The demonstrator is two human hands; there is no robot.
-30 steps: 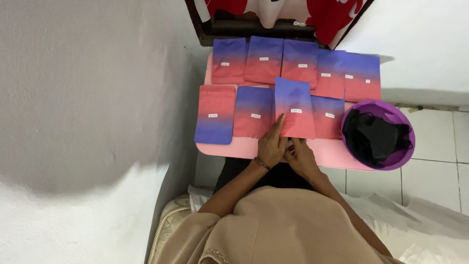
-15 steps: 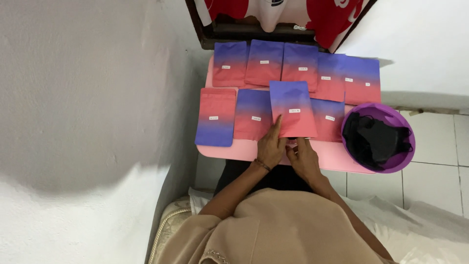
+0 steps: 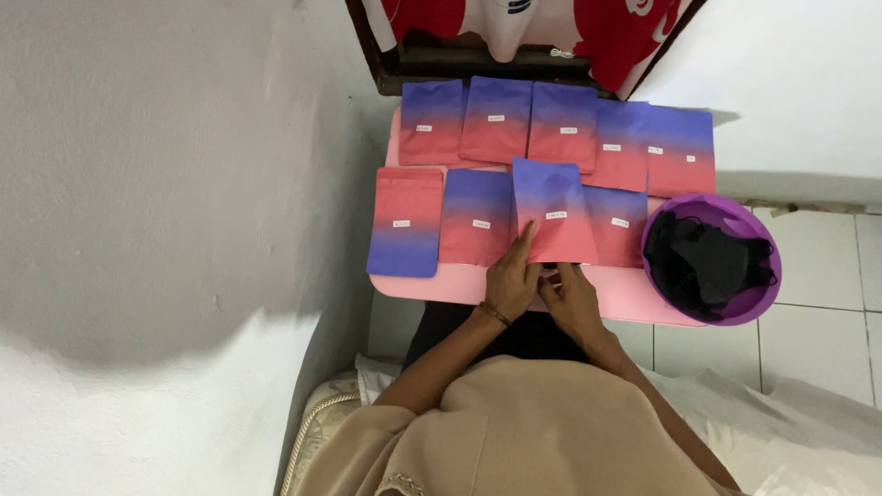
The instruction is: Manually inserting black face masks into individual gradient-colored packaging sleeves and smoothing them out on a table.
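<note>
Flat pouches fading from purple to red lie in two rows on a small pink table (image 3: 634,298). My left hand (image 3: 511,277) grips the lower left edge of one pouch (image 3: 553,209), which lies over the front row. My right hand (image 3: 571,296) holds the same pouch at its bottom edge, where a small dark thing shows between my fingers. Both hands sit at the table's near edge, close together.
A purple bowl (image 3: 756,298) with black cloth items (image 3: 703,262) stands at the table's right end. A dark wooden frame with red and white cloth (image 3: 514,23) lies behind the table. A white wall rises on the left, tiled floor on the right.
The pouch in my hands has shifted slightly left and down over the front row. My hands stay at its bottom edge.
</note>
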